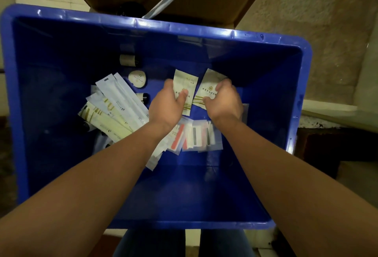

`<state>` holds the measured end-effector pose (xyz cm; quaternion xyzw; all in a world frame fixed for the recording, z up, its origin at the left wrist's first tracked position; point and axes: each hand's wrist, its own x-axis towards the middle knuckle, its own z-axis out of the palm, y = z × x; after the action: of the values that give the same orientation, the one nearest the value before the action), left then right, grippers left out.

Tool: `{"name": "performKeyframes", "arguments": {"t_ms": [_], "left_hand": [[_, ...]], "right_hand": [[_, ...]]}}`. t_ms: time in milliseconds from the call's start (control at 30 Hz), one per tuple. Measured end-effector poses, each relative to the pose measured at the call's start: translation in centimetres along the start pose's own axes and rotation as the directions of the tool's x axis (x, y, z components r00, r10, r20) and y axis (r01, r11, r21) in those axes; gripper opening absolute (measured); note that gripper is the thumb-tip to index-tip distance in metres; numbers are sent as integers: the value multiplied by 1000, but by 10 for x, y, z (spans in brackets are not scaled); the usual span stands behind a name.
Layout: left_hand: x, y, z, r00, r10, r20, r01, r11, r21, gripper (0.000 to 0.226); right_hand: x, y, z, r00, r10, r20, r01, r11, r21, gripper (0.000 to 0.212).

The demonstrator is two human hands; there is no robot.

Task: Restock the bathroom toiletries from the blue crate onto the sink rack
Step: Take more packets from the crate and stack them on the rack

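- Left hand [167, 105] pinches the left sachet [185, 85]; right hand [224, 103] grips the right sachet [208, 87], both inside the crate [61, 52], mid-way.
- Sachets bear a gold logo and seemingly Chinese print, too blurred to read.
- Long packets [114, 109] lie at the crate's left, clear packets [196, 136] at centre.

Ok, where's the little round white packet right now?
Head view: the round packet lies on the blue crate floor, left of centre, just beyond the long packets and left of the sachet the left hand holds.
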<state>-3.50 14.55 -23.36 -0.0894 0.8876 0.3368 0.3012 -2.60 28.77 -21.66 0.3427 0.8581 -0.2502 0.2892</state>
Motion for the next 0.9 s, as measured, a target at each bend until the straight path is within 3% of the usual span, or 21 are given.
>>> {"name": "performKeyframes", "arguments": {"t_ms": [100, 300, 467, 667, 900], "left_hand": [[-8, 0, -6, 1000, 0, 12, 0, 1000, 21, 30], [-32, 7, -22, 1000, -20, -11, 20, 999, 25, 24], [-63, 22, -41, 1000, -10, 2, 10, 1000, -3, 22], [-108, 51, -58, 997, 79, 13, -78, 993, -93, 49], [-155, 98, -73, 976, 213, 36, -206, 969, -138, 61]], "right_hand": [[-5, -3, -2, 999, -36, 23, 33, 993, 112, 24], [-36, -7, -12, 993, -112, 44, 95, 951, 293, 36], [-74, 1, -35, 995, -66, 69, 34, 919, 394, 42], [-123, 12, -72, 999, 26, 36, -42, 817, 575, 51], [-179, 32, -117, 994, 26, -108, 51, 760, 648, 46]]}}
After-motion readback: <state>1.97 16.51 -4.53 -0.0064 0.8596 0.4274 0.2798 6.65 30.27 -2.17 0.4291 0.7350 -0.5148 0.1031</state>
